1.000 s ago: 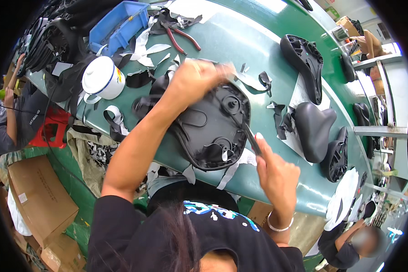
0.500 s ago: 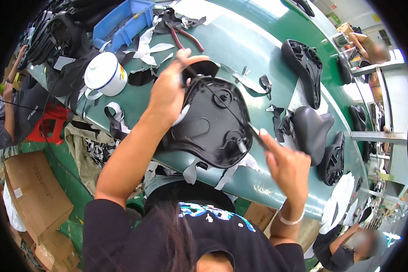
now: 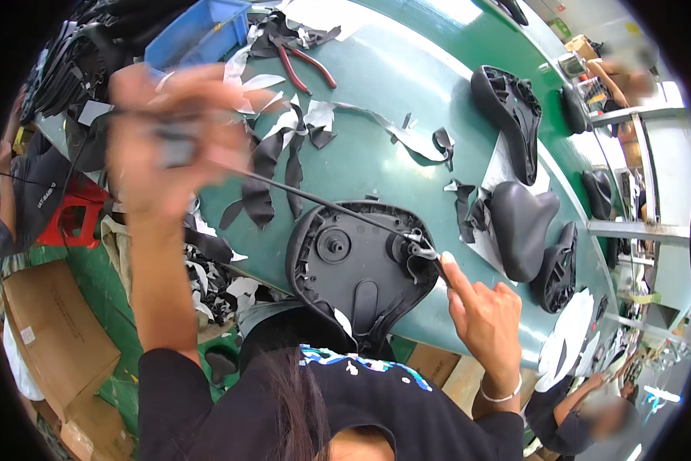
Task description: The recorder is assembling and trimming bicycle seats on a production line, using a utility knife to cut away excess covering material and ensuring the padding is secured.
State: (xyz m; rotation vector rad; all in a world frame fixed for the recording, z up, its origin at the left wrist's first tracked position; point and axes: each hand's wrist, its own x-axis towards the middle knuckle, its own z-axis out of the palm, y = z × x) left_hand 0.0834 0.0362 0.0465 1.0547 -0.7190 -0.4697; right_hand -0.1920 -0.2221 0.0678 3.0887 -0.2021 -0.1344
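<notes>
A black saddle [image 3: 357,273] lies upside down at the near edge of the green table [image 3: 392,100], its ribbed plastic base facing up. My left hand [image 3: 169,146] is raised high to the left and blurred, pinching the end of a thin black strip [image 3: 307,198]. The strip runs taut down to the saddle's right rim. My right hand [image 3: 480,311] rests at that rim, gripping a small cutting tool [image 3: 426,253] whose tip meets the strip.
Black and white offcuts [image 3: 272,165] litter the table, with red-handled pliers [image 3: 308,63] and a blue bin [image 3: 196,34] beyond. More saddles [image 3: 518,227] lie to the right. A cardboard box [image 3: 49,338] and a red stool [image 3: 73,219] stand at lower left. Other people work nearby.
My left hand has left the saddle and swung up and to the left, drawing the black strip taut. The saddle has settled flat. My right hand has closed in on its right rim.
</notes>
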